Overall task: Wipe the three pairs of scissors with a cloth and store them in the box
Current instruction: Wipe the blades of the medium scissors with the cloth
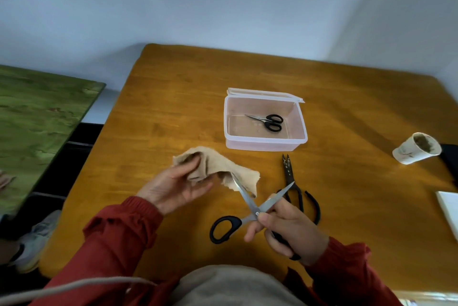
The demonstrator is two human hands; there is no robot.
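Here, a person in red sleeves (119, 231) sits at a wooden table (173, 107), on the near side of a clear plastic box (265, 144) whose lid (265, 94) is folded back along its far edge. The left hand (176, 186), nearer than the box and to its left, grips a bunched beige cloth (213, 167), fingers curled round the fabric. The right hand (290, 231), also on the near side of the box, holds large scissors (245, 194) with black handles. Its fingers are wrapped round one handle loop and the thumb lies by the pivot, while the other loop hangs free to the left. The blades stand spread in an X. One blade's tip meets the lower fold of the cloth, and the other points right, over a pair of dark shears (288, 172). Those shears lie flat on the table just in front of the box, tips toward it, their handles partly hidden behind the right hand. Small scissors (269, 122) with black handles lie on the bottom of the box, blades closed, tips pointing left. Well to the right of the box is a paper cup (416, 148) with something brownish inside. Far to the left of the box, off the table, sits a green board (37, 120).
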